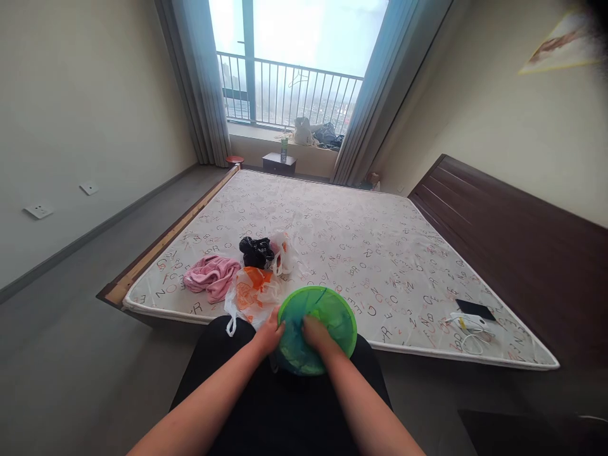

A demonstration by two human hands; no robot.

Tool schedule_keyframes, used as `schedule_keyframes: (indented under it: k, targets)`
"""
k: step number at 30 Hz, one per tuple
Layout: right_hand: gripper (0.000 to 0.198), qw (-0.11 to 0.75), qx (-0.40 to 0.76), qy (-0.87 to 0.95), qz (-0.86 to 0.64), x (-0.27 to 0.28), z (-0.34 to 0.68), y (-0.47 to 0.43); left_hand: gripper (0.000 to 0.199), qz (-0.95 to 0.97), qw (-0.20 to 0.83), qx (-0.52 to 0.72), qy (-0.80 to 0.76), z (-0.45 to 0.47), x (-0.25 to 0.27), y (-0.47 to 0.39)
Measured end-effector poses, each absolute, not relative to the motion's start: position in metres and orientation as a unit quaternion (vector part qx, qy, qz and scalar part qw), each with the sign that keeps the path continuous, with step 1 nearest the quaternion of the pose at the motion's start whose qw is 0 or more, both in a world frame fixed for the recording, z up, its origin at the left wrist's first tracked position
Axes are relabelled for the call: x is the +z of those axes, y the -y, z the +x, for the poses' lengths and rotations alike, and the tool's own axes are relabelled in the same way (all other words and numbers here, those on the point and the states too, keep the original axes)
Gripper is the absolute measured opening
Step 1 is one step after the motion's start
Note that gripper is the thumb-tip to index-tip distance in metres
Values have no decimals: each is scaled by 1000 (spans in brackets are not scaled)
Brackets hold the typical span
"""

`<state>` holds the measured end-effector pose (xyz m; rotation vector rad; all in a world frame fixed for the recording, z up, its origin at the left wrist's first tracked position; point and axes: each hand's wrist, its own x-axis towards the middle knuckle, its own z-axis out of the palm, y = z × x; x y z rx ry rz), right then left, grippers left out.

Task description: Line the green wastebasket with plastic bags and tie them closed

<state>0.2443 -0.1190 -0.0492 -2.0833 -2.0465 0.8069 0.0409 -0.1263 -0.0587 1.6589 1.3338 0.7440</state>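
A round green bin (352, 323), lined with thin blue-green plastic, rests at my lap between my knees, its opening facing up. My left hand (270, 330) is closed on the rim at its left side, thumb over the edge. Inside the opening is my right hand (316, 330), touching the liner; its fingertips are partly hidden and slightly blurred. Just beyond the left hand lies a white plastic bag (251, 291) with orange print, its handle hanging over the mattress edge.
On the lettered mattress (351, 247) lie a pink cloth (212, 277), a black plastic bag (256, 251) and another white bag (284, 250). A dark phone (475, 309) and a white device with a cable (471, 322) lie at right. The dark headboard (503, 234) stands right.
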Motion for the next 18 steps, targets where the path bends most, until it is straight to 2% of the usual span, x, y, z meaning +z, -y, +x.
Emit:
schedule_keyframes:
  k: [3,5,8,13,16,18]
  targets:
    - [35,93,277,694,-658,-24,261,117,57,652,434,310,-538,38,-58,123]
    - [39,185,235,705,-643,-5,278,124,53,651,438,313,-536,38,-57,121]
    - [32,322,103,711,-617,14,305,146,51,656,443,306,-528,40,-58,119]
    - [23,386,4,696,-606,12,333,183,50,646,436,308,-545,43,-64,118]
    - [41,400,30,645,-650,-1,336,190,51,647,425,310,-552,42,-64,118]
    - [59,410,111,588,-688,-11,336,190,53,656,425,312,-540,39,-59,117]
